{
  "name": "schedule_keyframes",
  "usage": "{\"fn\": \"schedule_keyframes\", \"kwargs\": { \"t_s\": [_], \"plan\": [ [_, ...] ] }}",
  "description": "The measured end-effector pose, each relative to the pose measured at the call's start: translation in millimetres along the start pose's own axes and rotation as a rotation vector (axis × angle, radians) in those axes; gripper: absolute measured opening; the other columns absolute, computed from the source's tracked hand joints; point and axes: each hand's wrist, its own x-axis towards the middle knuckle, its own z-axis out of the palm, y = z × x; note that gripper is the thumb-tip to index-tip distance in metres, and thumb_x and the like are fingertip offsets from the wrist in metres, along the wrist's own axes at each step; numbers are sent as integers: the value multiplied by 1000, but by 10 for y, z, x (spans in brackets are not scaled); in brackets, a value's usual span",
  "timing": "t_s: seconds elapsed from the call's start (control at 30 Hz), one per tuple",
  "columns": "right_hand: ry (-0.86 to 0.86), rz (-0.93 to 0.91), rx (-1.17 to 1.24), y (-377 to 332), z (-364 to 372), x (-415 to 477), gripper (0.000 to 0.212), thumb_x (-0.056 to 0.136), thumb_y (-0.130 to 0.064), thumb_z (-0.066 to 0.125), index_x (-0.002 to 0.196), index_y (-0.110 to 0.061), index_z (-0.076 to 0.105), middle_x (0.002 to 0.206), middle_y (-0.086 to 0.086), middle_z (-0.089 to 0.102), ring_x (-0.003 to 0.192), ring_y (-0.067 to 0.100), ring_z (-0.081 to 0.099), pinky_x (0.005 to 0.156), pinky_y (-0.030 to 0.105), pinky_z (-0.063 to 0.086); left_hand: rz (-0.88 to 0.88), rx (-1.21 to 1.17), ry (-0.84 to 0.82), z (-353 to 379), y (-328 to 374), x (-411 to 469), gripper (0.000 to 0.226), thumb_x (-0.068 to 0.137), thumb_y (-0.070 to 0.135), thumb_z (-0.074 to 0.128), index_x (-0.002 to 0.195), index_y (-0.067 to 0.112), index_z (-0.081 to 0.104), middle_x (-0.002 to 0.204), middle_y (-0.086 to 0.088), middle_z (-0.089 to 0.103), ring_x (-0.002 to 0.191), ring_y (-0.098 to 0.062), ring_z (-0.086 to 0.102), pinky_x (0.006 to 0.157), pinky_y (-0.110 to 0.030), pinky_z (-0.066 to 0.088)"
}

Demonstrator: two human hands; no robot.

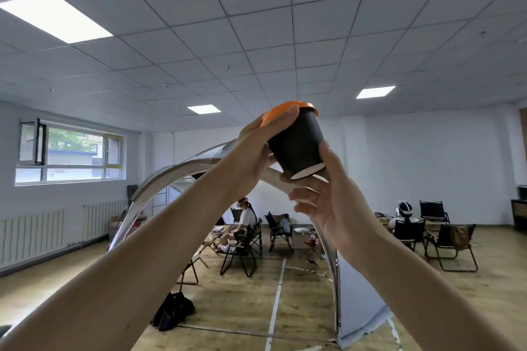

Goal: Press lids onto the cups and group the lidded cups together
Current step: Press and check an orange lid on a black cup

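Observation:
A black paper cup (296, 144) with a white base is held up high in front of me, tilted so its base faces down and right. An orange lid (285, 108) sits on its rim. My left hand (256, 151) wraps the upper side of the cup, with the thumb lying over the lid's edge. My right hand (325, 196) supports the cup from below, fingers curled under the base and the thumb up along its side. No other cups or lids show in the head view.
Behind the hands curves a tent arch (171, 177) with a grey fabric panel (356, 305). Folding chairs (245, 248) and low tables stand on the wooden floor, with seated persons at them. A black bag (174, 312) lies on the floor.

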Motion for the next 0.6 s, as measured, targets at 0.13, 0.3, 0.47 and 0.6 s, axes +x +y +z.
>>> {"fn": "schedule_keyframes", "kwargs": {
  "t_s": [0.13, 0.3, 0.47, 0.6],
  "plan": [
    [-72, 27, 87, -1, -65, -13, 69, 95, -63, 34, 112, -4, 66, 92, 16, 74, 71, 20, 66, 67, 32, 51, -10, 15, 7, 50, 9, 0, 93, 65, 59, 85, 137, 5, 59, 126, -16, 67, 112, -26, 67, 88, -34, 55],
    [-109, -14, 36, -48, -39, -39, 67, 80, -63, 44, 108, -5, 64, 85, 14, 73, 69, 22, 67, 64, 31, 54, -1, 38, -19, 89, -2, -3, 98, 61, 67, 86, 135, 7, 61, 122, -11, 70, 110, -23, 68, 86, -30, 56],
    [-159, 45, 92, -70, -85, -71, 71, 90, -64, 36, 114, -3, 62, 87, 15, 72, 70, 23, 66, 64, 32, 54, 2, 27, -15, 128, 6, -2, 75, 75, 53, 75, 132, 6, 63, 118, -11, 70, 108, -21, 68, 86, -29, 55],
    [-105, -1, 43, -42, -78, -94, 67, 85, -63, 43, 113, -5, 61, 84, 12, 70, 70, 22, 65, 63, 31, 54, -9, 52, -15, 141, -11, -17, 75, 74, 55, 75, 132, 8, 64, 124, -14, 70, 111, -24, 68, 87, -32, 57]
  ]
}}
